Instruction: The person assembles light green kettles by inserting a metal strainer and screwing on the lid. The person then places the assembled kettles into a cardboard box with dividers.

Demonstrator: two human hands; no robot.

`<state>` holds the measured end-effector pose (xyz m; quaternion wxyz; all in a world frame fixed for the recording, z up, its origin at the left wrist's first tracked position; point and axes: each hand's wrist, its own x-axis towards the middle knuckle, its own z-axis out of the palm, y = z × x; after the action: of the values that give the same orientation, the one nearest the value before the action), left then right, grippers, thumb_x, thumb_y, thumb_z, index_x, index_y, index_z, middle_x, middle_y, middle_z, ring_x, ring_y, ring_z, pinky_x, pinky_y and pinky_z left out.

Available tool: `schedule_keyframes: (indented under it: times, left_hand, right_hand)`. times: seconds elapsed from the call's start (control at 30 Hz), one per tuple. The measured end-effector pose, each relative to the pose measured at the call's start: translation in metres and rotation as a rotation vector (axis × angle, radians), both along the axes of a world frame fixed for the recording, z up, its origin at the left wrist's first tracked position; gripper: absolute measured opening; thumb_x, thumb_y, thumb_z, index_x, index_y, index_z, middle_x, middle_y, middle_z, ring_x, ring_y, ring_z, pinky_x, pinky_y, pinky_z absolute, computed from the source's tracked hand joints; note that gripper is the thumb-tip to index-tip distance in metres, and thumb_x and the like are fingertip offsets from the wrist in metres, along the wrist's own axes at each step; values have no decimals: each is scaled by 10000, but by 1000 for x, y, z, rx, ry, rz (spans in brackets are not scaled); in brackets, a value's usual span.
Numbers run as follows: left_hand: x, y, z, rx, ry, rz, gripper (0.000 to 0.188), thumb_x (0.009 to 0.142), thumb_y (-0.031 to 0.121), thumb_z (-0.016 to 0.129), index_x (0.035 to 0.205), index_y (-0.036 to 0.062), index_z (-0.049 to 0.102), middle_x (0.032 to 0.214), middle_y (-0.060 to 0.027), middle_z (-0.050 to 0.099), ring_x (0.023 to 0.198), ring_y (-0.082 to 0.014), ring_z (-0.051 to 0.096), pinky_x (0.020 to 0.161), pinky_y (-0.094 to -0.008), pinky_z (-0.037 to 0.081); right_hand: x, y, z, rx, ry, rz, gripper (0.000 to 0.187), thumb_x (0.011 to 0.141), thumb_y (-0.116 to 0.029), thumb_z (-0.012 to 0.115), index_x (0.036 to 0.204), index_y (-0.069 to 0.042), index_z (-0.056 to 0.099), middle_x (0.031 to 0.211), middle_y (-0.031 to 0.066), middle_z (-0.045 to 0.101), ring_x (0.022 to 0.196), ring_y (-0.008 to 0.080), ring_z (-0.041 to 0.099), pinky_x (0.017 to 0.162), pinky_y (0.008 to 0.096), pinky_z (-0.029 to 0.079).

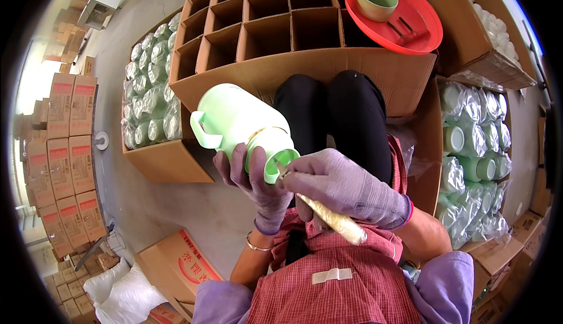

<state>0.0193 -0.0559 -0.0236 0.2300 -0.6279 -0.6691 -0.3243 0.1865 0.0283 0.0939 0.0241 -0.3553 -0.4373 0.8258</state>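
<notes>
Cradling a tilted pale green jug [237,116] beside the black-clad knees [359,104], the left grip [257,189] holds it near its mouth, while the right grip [343,186], closed around a yellowish-handled tool [333,219], meets that opening near a divided carton [281,70].

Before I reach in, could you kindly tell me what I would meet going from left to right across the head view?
Stacked printed cartons → open carton of plastic-wrapped items → pale green handled jug → right hand → green containers in clear plastic.
</notes>
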Motion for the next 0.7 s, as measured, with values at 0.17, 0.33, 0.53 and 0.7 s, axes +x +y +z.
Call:
schedule_keyframes:
  times: [0.17,0.33,0.53,0.7]
  left_hand:
    - [1,3,-2,44,-37,-41,562,872,371,710,1314,122,467,1351,-120,447,1316,-452,377,1076,-598,360]
    - [3,9,2,47,-116,-39,672,803,321,791,1350,122,456,1390,-126,431,1333,-455,362,1095,-586,345]
    - [-15,7,27,-42,-318,-44,913,674,320,894,1412,56,426,1418,-148,424,1357,-443,346,1113,-573,327]
    - [-29,10,78,-15,-716,-86,897,658,216,881,1415,28,439,1404,-153,451,1332,-351,432,1117,-478,356]
  right_hand:
    - [-5,-21,-28,813,75,130,246,969,-217,574,915,21,600,610,118,632,523,244,651,528,351,525]
    - [6,-21,-25,1366,-96,237,204,936,-232,616,925,-31,581,591,147,589,564,330,632,507,423,497]
    - [44,36,0,1198,-405,-291,185,935,-182,628,1052,-41,657,706,151,626,663,282,654,600,374,522]
    - [128,186,-32,1270,-930,-474,346,922,-323,536,964,-9,675,806,235,671,807,401,669,723,475,521]
